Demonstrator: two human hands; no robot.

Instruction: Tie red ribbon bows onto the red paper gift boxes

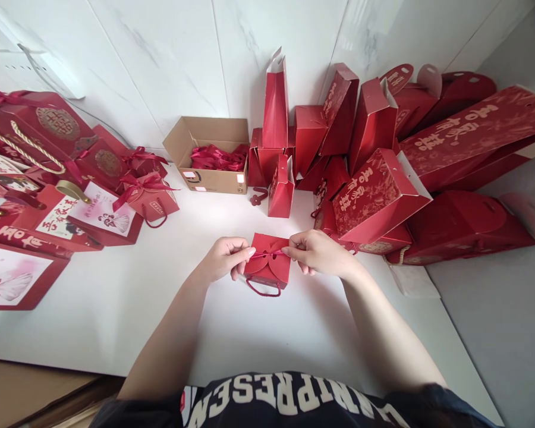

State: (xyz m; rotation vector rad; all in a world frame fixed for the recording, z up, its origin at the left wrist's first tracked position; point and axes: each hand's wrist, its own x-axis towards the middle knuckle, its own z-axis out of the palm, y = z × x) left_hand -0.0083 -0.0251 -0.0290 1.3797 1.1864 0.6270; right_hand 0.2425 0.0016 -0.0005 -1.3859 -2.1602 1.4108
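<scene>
A small red gift box (267, 276) with a cord handle rests on the white table between my hands. Across its folded top runs a red ribbon (273, 254), passing by two holes. My left hand (227, 258) pinches the ribbon at the box's left side, thumb against the fingers. On the right side my right hand (317, 252) pinches the other part of the ribbon. The cord handle (263, 293) hangs in a loop at the near side of the box.
Behind stands an open cardboard box (214, 182) of red ribbons (218, 158). Red boxes (274, 113) crowd the back and right, beside a grey wall (499, 297). Decorated gift boxes and bags (57, 128) fill the left. The white table (129, 291) extends toward my body.
</scene>
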